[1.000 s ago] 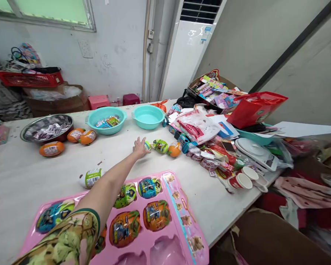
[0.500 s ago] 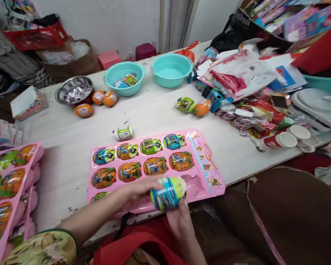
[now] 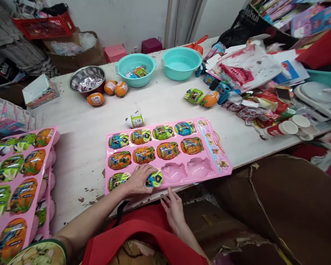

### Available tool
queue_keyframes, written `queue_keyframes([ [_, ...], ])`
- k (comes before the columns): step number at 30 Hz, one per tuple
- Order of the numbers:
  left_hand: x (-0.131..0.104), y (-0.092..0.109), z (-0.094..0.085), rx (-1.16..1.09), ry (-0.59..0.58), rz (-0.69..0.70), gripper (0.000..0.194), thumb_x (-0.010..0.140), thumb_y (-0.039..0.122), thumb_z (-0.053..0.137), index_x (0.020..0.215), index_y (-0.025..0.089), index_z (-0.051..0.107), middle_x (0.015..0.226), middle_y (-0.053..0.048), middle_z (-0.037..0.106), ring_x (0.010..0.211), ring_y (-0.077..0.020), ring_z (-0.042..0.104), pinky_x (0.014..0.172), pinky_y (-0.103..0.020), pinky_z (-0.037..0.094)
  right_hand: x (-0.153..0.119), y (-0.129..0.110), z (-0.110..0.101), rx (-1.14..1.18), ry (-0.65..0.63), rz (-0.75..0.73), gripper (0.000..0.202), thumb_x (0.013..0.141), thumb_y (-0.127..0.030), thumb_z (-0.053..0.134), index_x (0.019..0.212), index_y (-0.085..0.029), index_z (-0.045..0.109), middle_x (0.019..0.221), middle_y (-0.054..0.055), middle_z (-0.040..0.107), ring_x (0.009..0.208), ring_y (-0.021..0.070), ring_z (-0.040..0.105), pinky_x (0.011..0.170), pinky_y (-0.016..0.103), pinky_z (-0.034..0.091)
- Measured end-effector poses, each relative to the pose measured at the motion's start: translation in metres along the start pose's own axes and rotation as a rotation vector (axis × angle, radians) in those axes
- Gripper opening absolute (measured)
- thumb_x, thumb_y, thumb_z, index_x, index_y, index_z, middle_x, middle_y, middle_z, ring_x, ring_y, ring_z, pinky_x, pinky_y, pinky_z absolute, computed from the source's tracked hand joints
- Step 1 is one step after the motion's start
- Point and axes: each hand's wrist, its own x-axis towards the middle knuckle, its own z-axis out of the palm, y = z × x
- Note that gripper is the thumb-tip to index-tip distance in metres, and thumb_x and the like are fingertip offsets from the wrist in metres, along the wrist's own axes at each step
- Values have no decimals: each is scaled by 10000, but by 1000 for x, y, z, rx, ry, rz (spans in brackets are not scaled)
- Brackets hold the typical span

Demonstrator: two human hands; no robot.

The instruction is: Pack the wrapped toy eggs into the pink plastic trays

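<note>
Left hand: the left hand (image 3: 139,179) lay low in the middle of the frame, fingers curled over a toy egg (image 3: 155,179) and pressing it down into the pink tray (image 3: 222,170).
Right hand: the right hand (image 3: 174,209) rested just below the tray's near edge, fingers spread and loose. It held nothing.
Toy egg: the egg was green and blue with a shiny printed wrap. It sat in the bottom row of the tray, second cup from the left.
Weight: it looked light, like a hollow plastic shell. One hand seemed enough for it.
Feel: the shell looked hard and smooth, and the wrap looked slick, so it could slip or roll.
Where to hold: the best hold looked like across its fat middle, thumb on one side and fingers on the other, not at the pointy ends.
Tray: the pink tray looked thin and bendy. Its two upper rows were full, and two cups (image 3: 174,171) at the lower right stood empty.
Loose eggs: a white and green egg (image 3: 135,120) lay just above the tray. A green egg (image 3: 194,95) and an orange egg (image 3: 210,99) touched each other further up and to the right.
Bowls: two blue-green bowls (image 3: 181,68) and a metal bowl (image 3: 86,79) stood along the top of the counter (image 3: 79,147).
Other trays: full pink trays (image 3: 16,184) were stacked at the left edge of the frame.
</note>
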Motion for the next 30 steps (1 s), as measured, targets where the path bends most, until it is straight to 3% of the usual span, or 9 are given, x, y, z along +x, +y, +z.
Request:
queue_keyframes([
  [4, -8, -10, 18, 236, 47, -21, 640, 768, 466, 625, 1359, 287, 457, 1269, -94, 498, 1141, -293, 424, 951, -443, 342, 21, 28, 16, 73, -153, 27, 523, 493, -494, 872, 833, -205, 598, 774, -11, 672, 721, 149, 626, 705, 294, 530],
  [9, -5, -13, 24, 412, -2, 24, 468, 905, 571, 424, 1313, 366, 527, 1165, -96, 499, 1037, -278, 425, 858, -411, 354, 31, 35, 36, 23, -59, -74, 572, 380, -506, 886, 743, -181, 587, 687, -3, 661, 606, 144, 598, 553, 268, 516],
  [14, -4, -17, 25, 457, -40, -8, 498, 921, 592, 357, 1322, 352, 528, 1141, -109, 503, 1033, -278, 425, 869, -420, 351, 20, 33, 38, -5, -42, -117, 548, 360, -467, 906, 636, -171, 537, 536, -40, 576, 507, 111, 537, 519, 268, 531],
  [18, -9, -22, 25, 335, -62, -55, 534, 869, 582, 501, 1360, 372, 483, 1302, -102, 459, 1135, -294, 417, 952, -459, 337, 10, 25, 34, -43, -101, -151, 530, 401, -458, 908, 638, -161, 539, 571, -22, 600, 540, 120, 565, 578, 299, 570],
  [21, -9, -30, 11, 71, -54, -120, 581, 892, 525, 499, 1433, 352, 375, 1388, -81, 439, 1198, -285, 422, 1005, -468, 342, 10, 15, 22, -71, -187, -68, 502, 470, -443, 894, 701, -164, 547, 623, -19, 627, 610, 132, 608, 665, 322, 579],
  [25, 2, -32, -7, -249, 117, -199, 528, 982, 387, 300, 1491, 251, 264, 1310, -91, 530, 1138, -207, 515, 1003, -389, 402, 10, 22, 17, -267, -388, 220, 467, 507, -362, 876, 774, -159, 551, 763, 43, 688, 758, 210, 681, 693, 339, 555],
  [27, 8, -24, -3, -179, 135, -83, 513, 954, 380, 388, 1443, 228, 368, 1332, -99, 526, 1204, -226, 483, 1044, -401, 373, 7, 40, 26, -316, -440, 269, 516, 478, -332, 863, 866, -162, 567, 779, 42, 694, 718, 213, 681, 650, 313, 534],
  [30, 14, -16, 19, 73, 43, 111, 496, 893, 381, 528, 1378, 297, 466, 1414, -68, 487, 1312, -275, 399, 1085, -466, 315, 9, 77, 45, -288, -408, 291, 596, 496, -363, 800, 1019, -233, 546, 673, -41, 662, 563, 167, 623, 542, 268, 482],
])
